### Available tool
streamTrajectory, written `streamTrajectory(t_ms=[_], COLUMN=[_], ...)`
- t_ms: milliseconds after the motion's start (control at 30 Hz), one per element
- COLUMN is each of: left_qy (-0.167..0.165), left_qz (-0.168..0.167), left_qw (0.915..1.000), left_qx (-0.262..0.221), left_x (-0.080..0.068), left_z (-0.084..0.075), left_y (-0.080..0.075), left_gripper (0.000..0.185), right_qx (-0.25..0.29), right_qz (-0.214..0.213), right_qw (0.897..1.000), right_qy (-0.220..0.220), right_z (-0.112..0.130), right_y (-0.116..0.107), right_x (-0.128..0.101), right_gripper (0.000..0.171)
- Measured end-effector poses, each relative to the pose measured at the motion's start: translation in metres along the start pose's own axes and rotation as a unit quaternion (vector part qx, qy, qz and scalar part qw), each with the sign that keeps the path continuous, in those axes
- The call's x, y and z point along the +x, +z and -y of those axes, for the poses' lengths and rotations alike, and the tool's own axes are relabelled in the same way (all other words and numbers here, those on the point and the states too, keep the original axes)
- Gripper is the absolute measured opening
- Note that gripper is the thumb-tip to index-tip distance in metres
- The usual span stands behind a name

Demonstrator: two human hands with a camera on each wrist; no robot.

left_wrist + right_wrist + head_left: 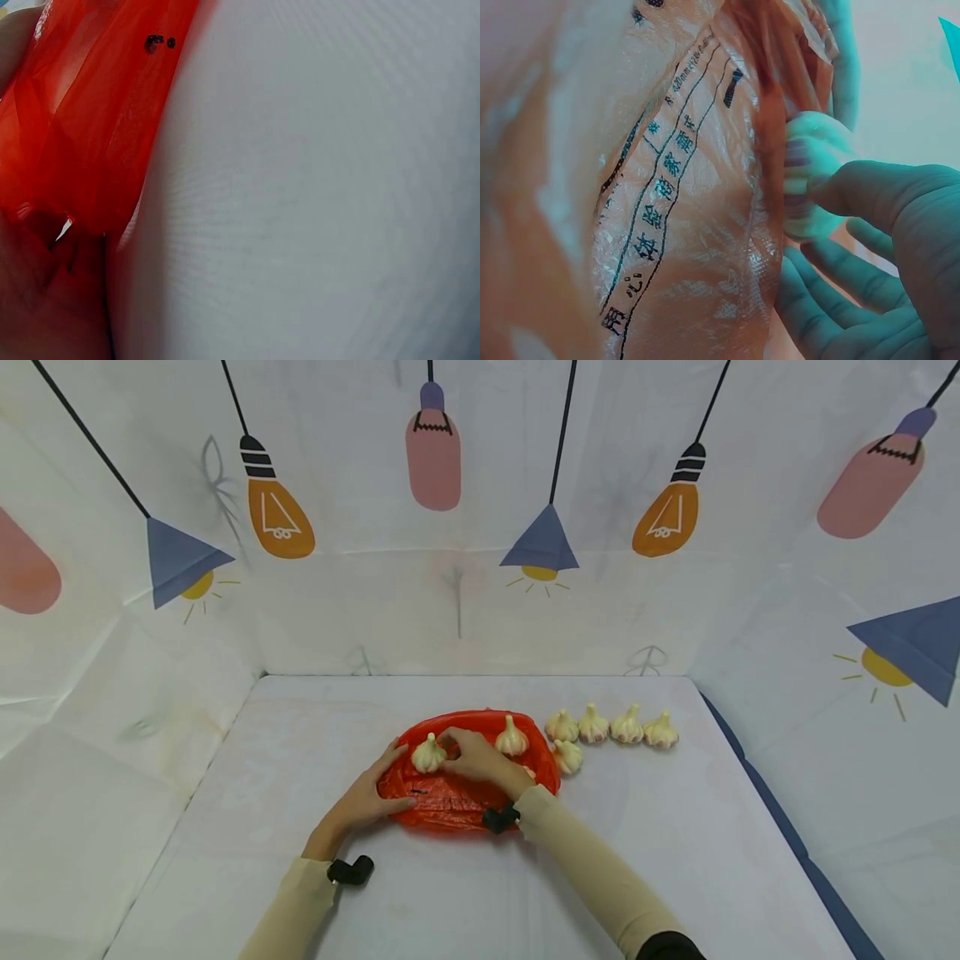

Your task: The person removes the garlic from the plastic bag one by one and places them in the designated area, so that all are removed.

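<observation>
A red plastic bag (pixel 450 814) lies spread on the white table, its mouth facing up. My left hand (pixel 366 795) holds the bag's left side, thumb toward the front and fingers at the back. Within the bag's rim, my right hand (pixel 480 758) pinches a garlic bulb (pixel 428 755); in the right wrist view the thumb presses this bulb (pixel 817 146) and the other fingers lie below it. Another garlic bulb (pixel 512 737) sits on the bag, right of my right hand. A further pale piece (pixel 529 772) shows partly beside the right wrist.
Several garlic bulbs (pixel 626 725) stand in a row right of the bag. One more bulb (pixel 567 757) lies in front of that row, against the bag's right edge. Sheets printed with lamps (pixel 540 539) enclose the table (pixel 637 860) at the back and sides.
</observation>
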State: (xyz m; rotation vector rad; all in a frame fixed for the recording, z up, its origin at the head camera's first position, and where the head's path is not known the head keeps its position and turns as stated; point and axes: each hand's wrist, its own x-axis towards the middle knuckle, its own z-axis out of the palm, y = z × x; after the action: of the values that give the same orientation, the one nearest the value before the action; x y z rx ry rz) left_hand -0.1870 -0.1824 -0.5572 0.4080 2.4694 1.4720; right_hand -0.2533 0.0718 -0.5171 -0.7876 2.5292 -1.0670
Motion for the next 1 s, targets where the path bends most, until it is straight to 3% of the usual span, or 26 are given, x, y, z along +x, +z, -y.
streamTrajectory(t_ms=[500,1000], left_qy=[0.012,0.006], left_qz=[0.001,-0.001], left_qw=[0.9999,0.9999], left_qx=[-0.001,0.008], left_x=[0.000,0.000], left_z=[-0.001,-0.001], left_y=[0.000,0.000], left_gripper=[0.095,0.096], right_qx=[-0.029,-0.024], right_qz=[0.024,0.019], right_qw=[0.999,0.999], right_qy=[0.007,0.012], right_z=[0.008,0.009], right_y=[0.007,0.013], right_x=[0.004,0.004], right_gripper=[0.067,0.060])
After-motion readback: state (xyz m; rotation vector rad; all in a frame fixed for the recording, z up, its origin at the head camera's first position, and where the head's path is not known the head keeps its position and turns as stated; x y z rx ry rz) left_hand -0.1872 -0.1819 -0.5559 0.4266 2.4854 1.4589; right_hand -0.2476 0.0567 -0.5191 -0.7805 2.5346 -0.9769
